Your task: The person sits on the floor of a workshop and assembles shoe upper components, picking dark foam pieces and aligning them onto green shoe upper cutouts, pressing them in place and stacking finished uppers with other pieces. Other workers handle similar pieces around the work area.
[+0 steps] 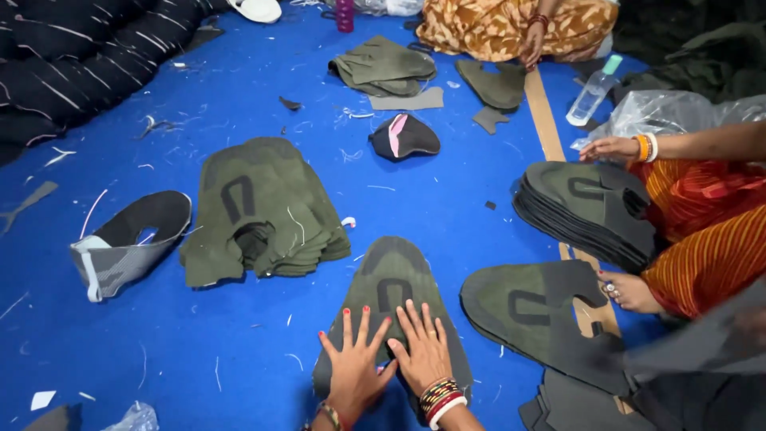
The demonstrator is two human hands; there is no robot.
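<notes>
My left hand [353,363] and my right hand [423,349] lie flat, fingers spread, side by side on an olive-green knitted shoe-upper piece [391,275] that rests on the blue floor mat [447,199]. The piece has a darker U-shaped mark near its middle. Neither hand grips anything. Left of it sits a fanned pile of matching olive pieces [259,211]. To the right lies another single olive piece [527,307].
A grey and black upper [128,239] lies at the left. A tall stack of olive pieces [590,211] stands at the right beside a seated person's hand [610,149] and foot [626,291]. A black and pink piece [404,136], folded cloth [383,68] and a plastic bottle [592,92] lie farther off.
</notes>
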